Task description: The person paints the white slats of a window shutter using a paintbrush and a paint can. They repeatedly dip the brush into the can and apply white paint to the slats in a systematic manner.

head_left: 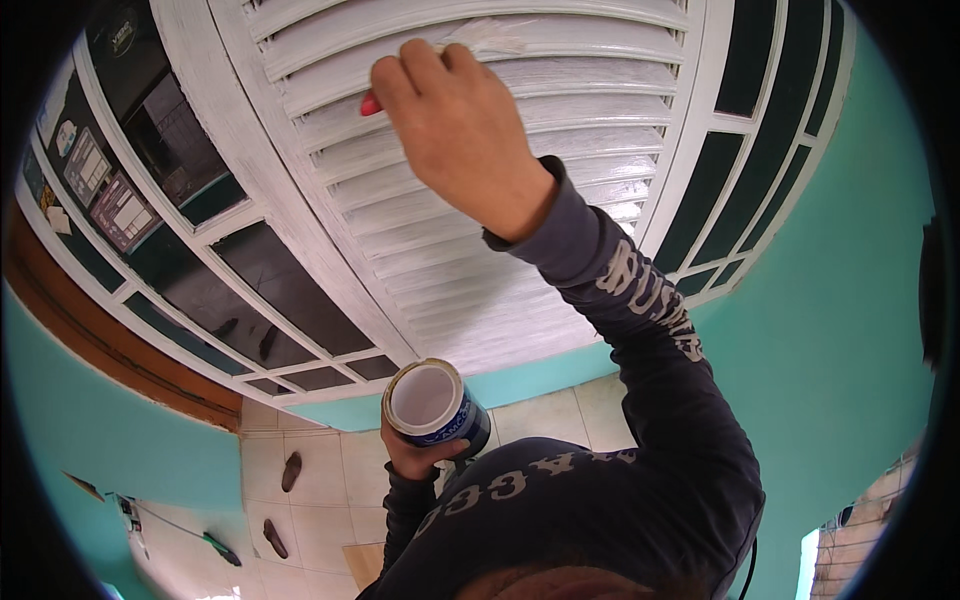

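Observation:
Raised in front of a white louvred shutter [590,112], my right hand [452,135] is closed around a paintbrush [495,37]. The brush's red handle end pokes out at the left of the fist, and its pale bristles lie against an upper slat. Below, close to my body, my left hand [408,456] grips a blue paint can [458,424] from its side. The can is without a lid, and its inside looks white. White paint on the slats looks streaky in places and glossy in others.
White-framed windows with dark panes flank the shutter, the left window [165,150] carrying stickers. Turquoise walls [820,230] stand on both sides. On the tiled floor [320,470] lie two dark sandals [291,472] and a green-and-black broom-like tool [221,548].

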